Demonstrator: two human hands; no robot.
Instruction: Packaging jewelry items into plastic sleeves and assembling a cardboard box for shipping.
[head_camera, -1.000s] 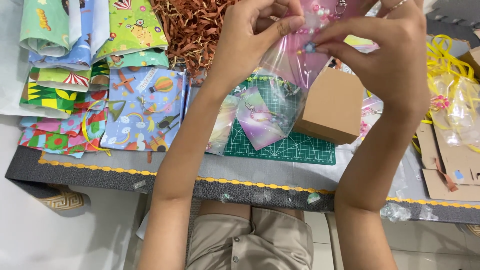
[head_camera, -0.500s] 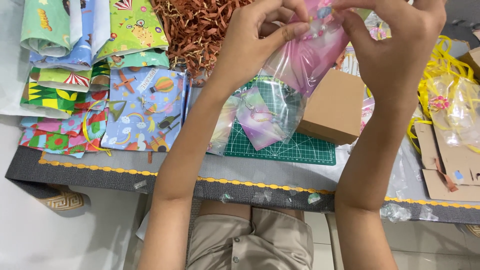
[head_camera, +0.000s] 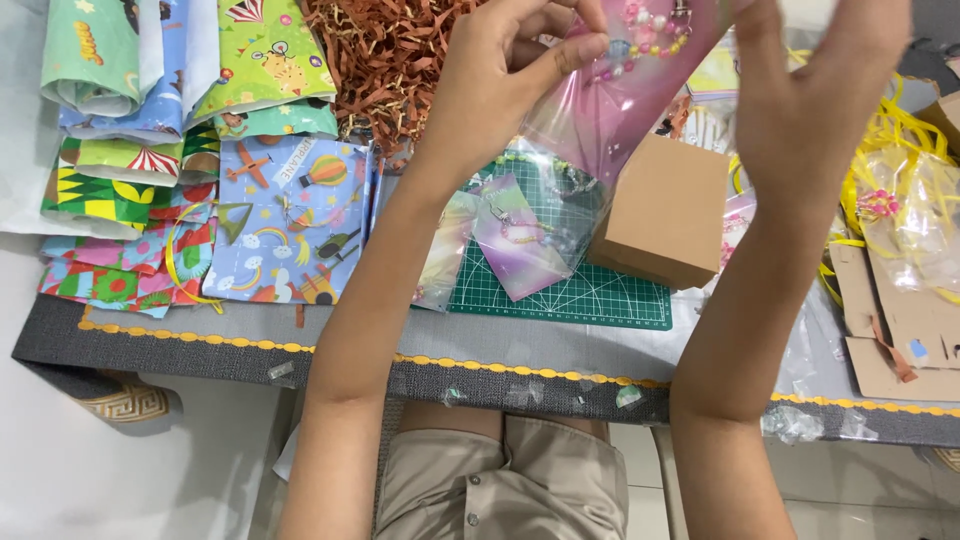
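**A:** Head view, looking down. What are the hands doing?

**B:** The left hand (head_camera: 520, 80) is raised above the table, thumb and fingers pinched on the top edge of a clear plastic bag (head_camera: 590, 130) that hangs from it. Inside the bag sits a pink card (head_camera: 625, 95) with a beaded bracelet (head_camera: 645, 30) on it. The right hand (head_camera: 820, 90) is up beside the bag on its right, palm toward it, fingers spread and loose; whether a fingertip touches the plastic I cannot tell, since the top of the frame cuts it off.

**A:** What lies under the bag?

**B:** A green cutting mat (head_camera: 590, 295) on the grey table (head_camera: 250, 335). On the mat lies a second card, purple and iridescent (head_camera: 515, 245), partly seen through the hanging bag. A brown cardboard box (head_camera: 665, 210) stands just right of it, its far corner behind the bag.

**A:** And around that?

**B:** Far left, a stack of folded patterned wrapping paper (head_camera: 190, 90), with a blue sheet printed with planes and balloons (head_camera: 300, 220) nearer. Behind the left hand, a heap of brown shredded paper (head_camera: 390, 55). On the right, yellow ribbon (head_camera: 880, 140), a cellophane packet (head_camera: 915, 225) and flat cardboard pieces (head_camera: 905, 335).

**A:** Anything blocking the view?

**B:** Both forearms cross the table; the right one covers the mat's right end. Near the bottom, khaki shorts (head_camera: 510, 480) show below the table edge.
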